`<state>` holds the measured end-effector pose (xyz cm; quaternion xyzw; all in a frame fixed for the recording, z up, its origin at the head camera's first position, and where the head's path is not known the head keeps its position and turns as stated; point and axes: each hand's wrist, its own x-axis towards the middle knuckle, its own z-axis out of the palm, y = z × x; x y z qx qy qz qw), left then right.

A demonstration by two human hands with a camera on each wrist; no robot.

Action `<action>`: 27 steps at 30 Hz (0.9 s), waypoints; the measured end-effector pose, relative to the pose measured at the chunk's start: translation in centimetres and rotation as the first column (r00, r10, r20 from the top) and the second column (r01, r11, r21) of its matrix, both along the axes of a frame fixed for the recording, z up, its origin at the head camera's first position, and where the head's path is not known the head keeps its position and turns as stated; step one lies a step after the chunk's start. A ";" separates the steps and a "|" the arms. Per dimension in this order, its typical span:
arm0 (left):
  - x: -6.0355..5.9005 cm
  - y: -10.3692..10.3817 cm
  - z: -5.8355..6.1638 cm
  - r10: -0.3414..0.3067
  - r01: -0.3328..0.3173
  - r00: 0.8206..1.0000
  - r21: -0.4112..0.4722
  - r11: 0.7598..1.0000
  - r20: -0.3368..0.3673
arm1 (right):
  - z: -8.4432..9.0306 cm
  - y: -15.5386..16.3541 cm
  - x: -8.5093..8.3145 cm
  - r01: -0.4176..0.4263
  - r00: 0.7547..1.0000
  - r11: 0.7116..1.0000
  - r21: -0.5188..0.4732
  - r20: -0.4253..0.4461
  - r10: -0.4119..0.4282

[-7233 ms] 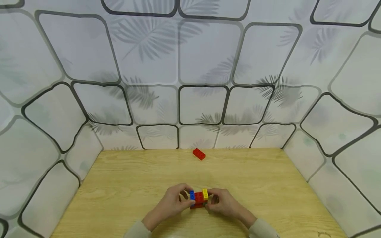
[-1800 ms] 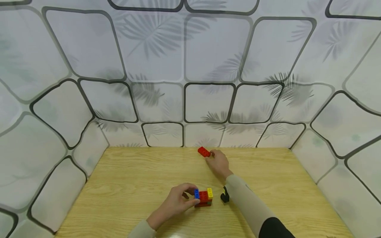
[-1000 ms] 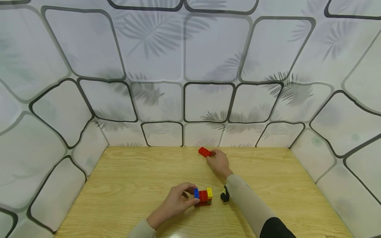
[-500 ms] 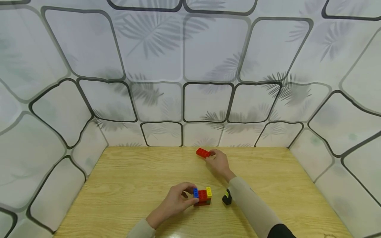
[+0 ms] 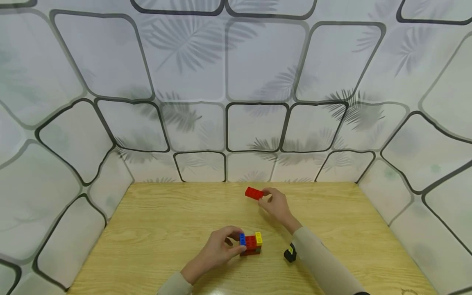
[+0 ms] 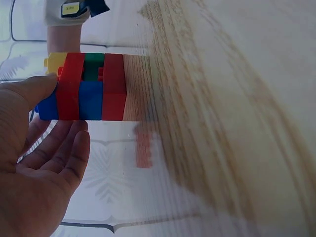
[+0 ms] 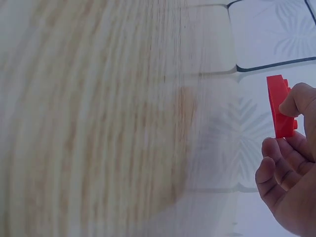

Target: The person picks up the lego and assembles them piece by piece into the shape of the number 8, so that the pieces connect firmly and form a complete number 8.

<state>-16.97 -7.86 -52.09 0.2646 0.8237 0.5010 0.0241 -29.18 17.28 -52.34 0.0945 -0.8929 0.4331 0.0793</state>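
Observation:
My left hand (image 5: 218,249) pinches the near-left end of a small brick stack (image 5: 251,243) on the table, thumb on one side and fingers behind. In the left wrist view the stack shows a red bottom brick (image 6: 114,89), blue and green bricks over it, a red brick (image 6: 69,91), then a blue brick (image 6: 48,107) and a yellow brick (image 6: 57,61) on top. Farther back, my right hand (image 5: 277,206) holds a loose red brick (image 5: 253,193) by its right end. The right wrist view shows this brick off the table, between thumb and fingers.
A black wrist device (image 5: 290,254) sits beside the right sleeve (image 5: 324,260). The wooden table (image 5: 177,213) ends at a patterned back wall (image 5: 247,168), with side walls of the same pattern at left and right.
Earlier both hands were at the stack; my right hand then reached to the red brick at the back. Now it has lifted and tilted that brick, drawing slightly nearer. The left hand stays put.

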 end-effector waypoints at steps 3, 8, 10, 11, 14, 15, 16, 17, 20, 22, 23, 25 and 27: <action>0.0 0.0 0.1 -0.002 0.002 1.000 -0.007 1.000 0.021 | 0.5 0.2 0.8 -0.024 1.000 1.000 -0.003 -0.015 0.024; 0.0 0.0 0.1 -0.005 0.005 1.000 -0.009 1.000 0.021 | 1.2 0.4 2.0 -0.048 0.999 0.999 0.004 -0.023 0.048; 0.0 0.0 0.1 -0.003 0.003 1.000 -0.005 1.000 0.015 | 1.3 0.4 2.3 -0.050 0.998 0.999 0.008 -0.022 0.050; 0.0 0.0 0.1 -0.003 0.003 1.000 -0.003 1.000 0.010 | 1.4 0.4 2.6 -0.053 0.998 0.999 0.009 -0.024 0.054; 0.0 0.0 0.1 -0.001 0.001 1.000 -0.003 1.000 0.010 | 1.6 0.5 3.1 -0.062 0.998 0.998 0.009 -0.028 0.062; 0.0 0.0 0.2 0.000 0.000 1.000 -0.004 1.000 0.015 | 1.7 0.5 3.2 -0.065 0.998 0.998 0.005 -0.027 0.065; 0.0 0.0 0.2 0.000 0.000 1.000 -0.006 1.000 0.020 | 1.7 0.5 3.4 -0.068 0.997 0.998 0.003 -0.026 0.068; 0.0 0.1 0.2 0.000 0.000 1.000 -0.008 1.000 0.023 | 1.8 0.5 3.5 -0.073 0.997 0.997 0.001 -0.025 0.073; 0.0 0.1 0.3 0.002 -0.002 1.000 -0.014 1.000 0.031 | 2.0 0.6 4.0 -0.085 0.996 0.996 0.002 -0.006 0.085; 0.0 0.1 0.3 0.004 -0.003 0.999 -0.017 1.000 0.035 | 2.1 0.7 4.4 -0.099 0.995 0.995 -0.003 0.000 0.099; 0.0 0.1 0.3 0.004 -0.003 0.999 -0.017 1.000 0.036 | 2.2 0.8 4.6 -0.105 0.995 0.994 -0.007 0.003 0.105; 0.0 0.1 0.3 0.004 -0.003 0.999 -0.016 1.000 0.041 | 2.3 0.8 5.0 -0.117 0.993 0.993 -0.015 0.002 0.117; 0.0 0.0 0.3 0.004 -0.003 0.999 -0.017 1.000 0.047 | 2.4 0.9 5.4 -0.132 0.991 0.991 -0.026 -0.009 0.131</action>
